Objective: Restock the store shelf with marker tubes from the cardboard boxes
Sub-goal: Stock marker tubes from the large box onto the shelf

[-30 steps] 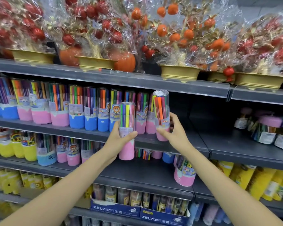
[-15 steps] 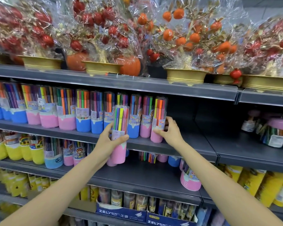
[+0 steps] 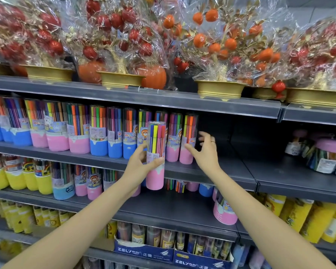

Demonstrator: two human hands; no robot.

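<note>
While your left hand [image 3: 139, 167] wraps round a pink-based marker tube [image 3: 155, 155], thumb across the front label and fingers curled behind, you hold it upright in front of the shelf edge [image 3: 211, 172], clear of the row. Your right hand [image 3: 206, 151] is spread wide, fingers fanned and holding nothing, with the thumb tip just at the pink base of the end tube [image 3: 188, 138]; whether it actually touches, I cannot tell. There's a thin ring on 1 finger. That end tube stands upright on the middle shelf, last in a row of marker tubes [image 3: 97, 131] with pink and blue bases, each clear-walled and packed with coloured markers. To its right the shelf runs bare and dark up to some pink-lidded jars [image 3: 330, 154]. Up top, gold pots [image 3: 219, 89] carry wrapped fruit trees with red and orange fruit. Below, yellow tubs [image 3: 16, 179] and smaller tubes line the next shelf, and 1 pink tube [image 3: 224, 211] sits under your right forearm. Down low, blue cardboard boxes [image 3: 144, 252] hold more tubes.
</note>
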